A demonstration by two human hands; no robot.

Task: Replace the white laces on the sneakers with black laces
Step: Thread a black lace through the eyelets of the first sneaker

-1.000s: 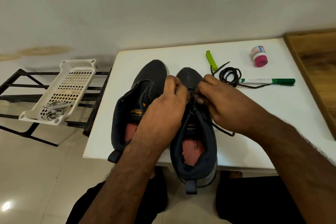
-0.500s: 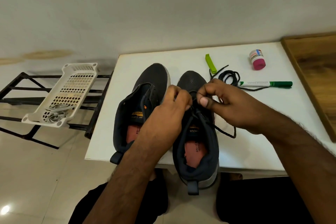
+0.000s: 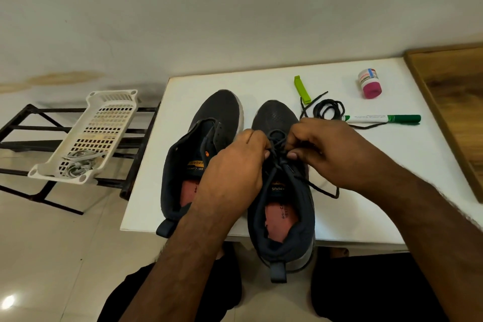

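Both hands on the right-side dark grey mesh sneaker (image 3: 281,206), heel hanging off the near edge of the white table (image 3: 366,212). My left hand (image 3: 235,167) has fingers curled, pinching the black lace (image 3: 277,162) at the upper eyelets; my right hand (image 3: 326,149) is curled too, thumb and forefinger pinching the same lace right across from the left fingertips, almost touching. One loose lace end trails out under my right palm onto the table. Second dark grey sneaker (image 3: 206,144), unlaced, sits just left of my left hand. Past my right knuckles: coiled spare black lace (image 3: 328,110), green-capped white marker (image 3: 381,118) touching it, lime green plastic clip (image 3: 302,89), small pink-capped white bottle (image 3: 369,83). Well left of my left hand, off the table: white perforated plastic tray (image 3: 91,136) on a black metal rack (image 3: 23,136), pale laces (image 3: 78,162) bunched at its near end.
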